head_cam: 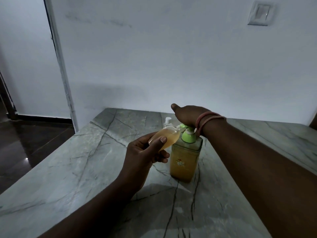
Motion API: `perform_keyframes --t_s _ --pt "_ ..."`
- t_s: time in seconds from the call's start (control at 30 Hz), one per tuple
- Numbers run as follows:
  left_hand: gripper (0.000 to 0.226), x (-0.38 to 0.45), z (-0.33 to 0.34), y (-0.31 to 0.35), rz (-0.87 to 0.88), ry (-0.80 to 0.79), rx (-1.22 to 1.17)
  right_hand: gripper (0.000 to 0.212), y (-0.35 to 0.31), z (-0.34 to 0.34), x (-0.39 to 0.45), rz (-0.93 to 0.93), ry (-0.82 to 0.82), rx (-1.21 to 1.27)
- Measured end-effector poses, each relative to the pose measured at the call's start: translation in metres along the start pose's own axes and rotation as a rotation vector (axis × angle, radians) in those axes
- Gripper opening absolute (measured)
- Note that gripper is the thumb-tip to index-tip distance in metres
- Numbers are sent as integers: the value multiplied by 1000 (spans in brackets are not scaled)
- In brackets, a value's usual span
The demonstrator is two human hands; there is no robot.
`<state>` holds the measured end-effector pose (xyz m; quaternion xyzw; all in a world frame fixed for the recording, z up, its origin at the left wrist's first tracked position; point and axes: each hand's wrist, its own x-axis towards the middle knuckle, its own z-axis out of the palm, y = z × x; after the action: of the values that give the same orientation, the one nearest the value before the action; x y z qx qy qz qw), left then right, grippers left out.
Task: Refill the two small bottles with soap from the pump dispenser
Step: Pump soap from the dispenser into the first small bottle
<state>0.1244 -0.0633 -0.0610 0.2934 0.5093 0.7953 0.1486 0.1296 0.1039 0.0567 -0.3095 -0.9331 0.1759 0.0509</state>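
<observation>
A square pump dispenser (186, 160) of amber soap with a green pump head stands on the marble counter (89, 169). My right hand (187, 115) presses flat on the pump head from above. My left hand (145, 152) grips a small clear bottle (168, 137), partly filled with amber soap and tilted with its mouth at the green spout. A second small bottle (167, 121) with a white cap stands behind, mostly hidden.
The counter meets a white wall at the back. Its left edge drops to a dark floor (25, 143). A wall switch plate (260, 13) sits high on the right. Pink bangles circle my right wrist.
</observation>
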Motion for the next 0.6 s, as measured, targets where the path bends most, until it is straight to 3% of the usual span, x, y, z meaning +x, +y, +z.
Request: perform_keyframes --t_s 0.4,0.6 --pt "37 -2 2 2 10 3 36 70 1 0 0 0 -16 -7" --pt "37 0 2 0 6 11 35 57 4 3 -1 21 10 52"
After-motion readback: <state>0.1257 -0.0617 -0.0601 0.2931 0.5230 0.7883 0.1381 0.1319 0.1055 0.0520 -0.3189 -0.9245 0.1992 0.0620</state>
